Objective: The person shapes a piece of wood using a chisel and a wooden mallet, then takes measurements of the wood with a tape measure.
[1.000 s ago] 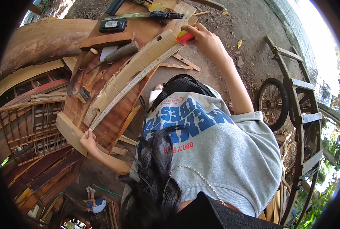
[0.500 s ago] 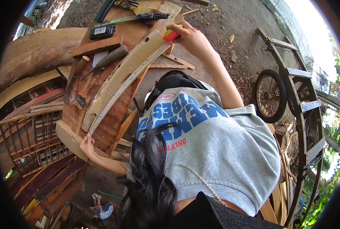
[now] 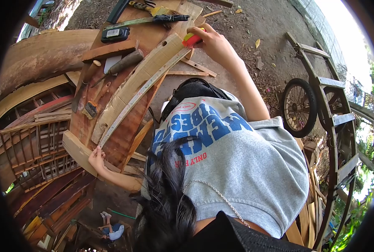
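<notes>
My right hand (image 3: pixel 212 42) is closed around a red and yellow tape measure (image 3: pixel 191 40) at the far end of a pale wooden board (image 3: pixel 132 80). The tape blade (image 3: pixel 143 90) is drawn out along the board's near edge. At the other end of the board, my left hand (image 3: pixel 97 158) pinches the tip of the blade, above a second plank (image 3: pixel 75 149). The board has a few holes and lies on a reddish-brown wooden table (image 3: pixel 126 136).
Beside the board lie a paintbrush (image 3: pixel 92 107), a wooden-handled tool (image 3: pixel 126 62), a wood block (image 3: pixel 107 51) and a black case (image 3: pixel 115 34). A wooden frame with wheels (image 3: pixel 298 107) stands right. Slatted wood (image 3: pixel 44 147) stands left. Another person (image 3: pixel 113 231) is at the bottom.
The view has shifted slightly. Both hands keep their places at the two ends of the tape blade, and the board has not visibly moved on the table.
</notes>
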Demonstrator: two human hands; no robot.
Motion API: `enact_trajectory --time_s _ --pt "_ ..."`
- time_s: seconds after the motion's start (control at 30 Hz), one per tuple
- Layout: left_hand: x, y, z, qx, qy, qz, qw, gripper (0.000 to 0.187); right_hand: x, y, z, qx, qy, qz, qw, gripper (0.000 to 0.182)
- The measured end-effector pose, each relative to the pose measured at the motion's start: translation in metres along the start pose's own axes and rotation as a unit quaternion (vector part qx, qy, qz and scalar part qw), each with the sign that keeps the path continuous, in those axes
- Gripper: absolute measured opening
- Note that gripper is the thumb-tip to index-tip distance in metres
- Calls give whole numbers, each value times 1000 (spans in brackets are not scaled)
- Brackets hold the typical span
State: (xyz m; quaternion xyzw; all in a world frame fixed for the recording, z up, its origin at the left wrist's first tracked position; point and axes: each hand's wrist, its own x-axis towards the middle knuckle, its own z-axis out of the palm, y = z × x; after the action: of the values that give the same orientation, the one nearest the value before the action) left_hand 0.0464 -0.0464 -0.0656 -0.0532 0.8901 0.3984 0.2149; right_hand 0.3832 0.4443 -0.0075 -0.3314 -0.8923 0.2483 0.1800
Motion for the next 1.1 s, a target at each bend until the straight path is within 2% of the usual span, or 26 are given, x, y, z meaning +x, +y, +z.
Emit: enact_trajectory --time_s 1.1 --pt "7 -6 -1 7 0 5 1000 28 -1 3 4 -19 8 -8 1000 41"
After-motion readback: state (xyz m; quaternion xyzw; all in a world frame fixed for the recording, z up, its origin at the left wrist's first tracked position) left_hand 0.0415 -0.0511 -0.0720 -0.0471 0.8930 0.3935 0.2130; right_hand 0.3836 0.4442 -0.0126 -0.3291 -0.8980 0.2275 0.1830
